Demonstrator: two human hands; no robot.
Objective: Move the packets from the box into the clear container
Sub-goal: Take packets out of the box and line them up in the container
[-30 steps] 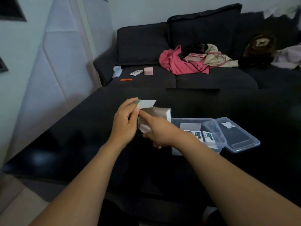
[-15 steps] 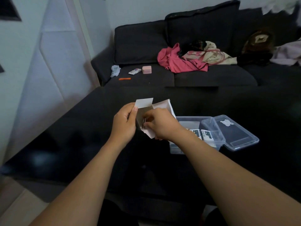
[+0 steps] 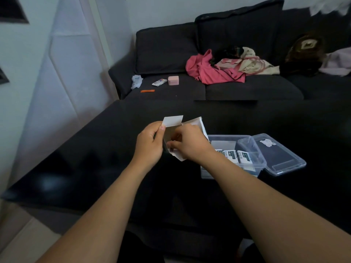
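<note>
A small white cardboard box (image 3: 197,123) is held above the black table with its flap (image 3: 173,120) up. My left hand (image 3: 150,143) pinches the box at its open end. My right hand (image 3: 188,143) has its fingertips inside the opening, pinched around something I cannot make out. Just to the right stands the clear container (image 3: 247,141) on the table, with several white and dark packets (image 3: 237,156) lying in it.
The container's clear lid (image 3: 281,156) lies upside down beside it on the right. The black table (image 3: 95,158) runs to a dark sofa (image 3: 190,88) carrying pink clothes (image 3: 210,71), a pink case (image 3: 173,80) and small items.
The box has tilted so its opening faces me more. My right fingers have gone deeper into the opening and closed into a pinch. The left hand keeps its hold.
</note>
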